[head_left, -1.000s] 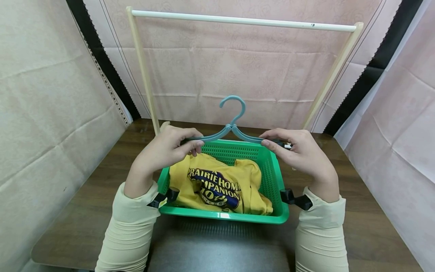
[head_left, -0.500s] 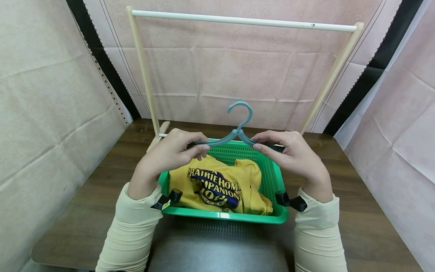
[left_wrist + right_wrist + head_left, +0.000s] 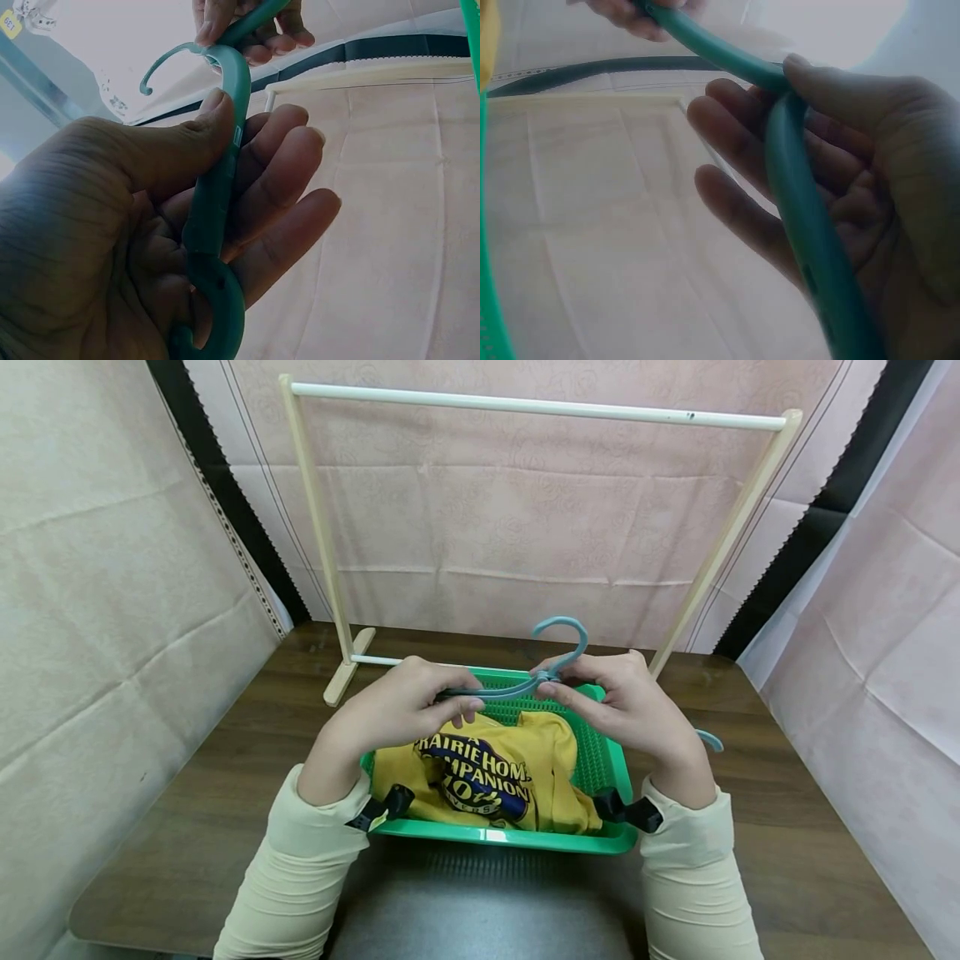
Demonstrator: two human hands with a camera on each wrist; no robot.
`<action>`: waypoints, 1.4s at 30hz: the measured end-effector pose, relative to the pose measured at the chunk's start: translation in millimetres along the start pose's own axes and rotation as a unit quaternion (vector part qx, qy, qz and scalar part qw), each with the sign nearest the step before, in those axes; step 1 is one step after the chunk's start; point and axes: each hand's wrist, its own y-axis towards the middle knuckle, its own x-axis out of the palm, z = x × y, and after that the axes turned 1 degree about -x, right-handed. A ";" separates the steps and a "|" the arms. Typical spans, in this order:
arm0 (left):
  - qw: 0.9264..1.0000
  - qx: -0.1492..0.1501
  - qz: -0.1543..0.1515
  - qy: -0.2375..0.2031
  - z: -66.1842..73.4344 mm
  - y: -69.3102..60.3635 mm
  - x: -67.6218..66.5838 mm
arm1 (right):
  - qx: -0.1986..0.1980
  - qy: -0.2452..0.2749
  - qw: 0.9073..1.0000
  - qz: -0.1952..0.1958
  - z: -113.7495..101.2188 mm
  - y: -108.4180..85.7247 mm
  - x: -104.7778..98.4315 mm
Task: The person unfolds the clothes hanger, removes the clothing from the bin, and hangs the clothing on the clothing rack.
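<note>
A blue plastic clothes hanger (image 3: 510, 692) is held between both hands above the basket, its hook (image 3: 564, 622) up and curving left. My left hand (image 3: 408, 703) grips one arm of it; in the left wrist view this arm (image 3: 214, 195) crosses the palm, its curled end near the heel of the hand. My right hand (image 3: 626, 700) pinches the hanger close to the neck. In the right wrist view the other arm (image 3: 802, 195) runs down along that palm. Below, a yellow printed garment (image 3: 480, 768) lies crumpled in a green basket (image 3: 502, 837).
Behind the basket stands a rack with a white top bar (image 3: 525, 406) and cream posts (image 3: 318, 518). A blue curved piece (image 3: 708, 741) shows beside the right wrist; I cannot tell what it belongs to. Fabric curtains (image 3: 112, 610) surround the wooden table (image 3: 172, 827).
The hanger has come down and shifted right. My right hand has moved left along it to near the neck, bringing the hands closer. The blue piece has come into view.
</note>
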 end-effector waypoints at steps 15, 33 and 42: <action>1.000 -0.018 0.001 0.017 -2.5 -1.3 1.1 | 0.023 -0.010 1.000 0.002 4.9 -7.4 -8.8; 0.962 -0.215 -0.135 0.097 -83.8 20.8 -34.8 | 0.146 -0.009 0.989 0.028 18.4 -54.4 -66.4; 0.899 -0.284 -0.289 0.168 -99.6 27.5 -10.3 | 0.175 -0.015 0.984 0.031 18.8 -59.6 -71.8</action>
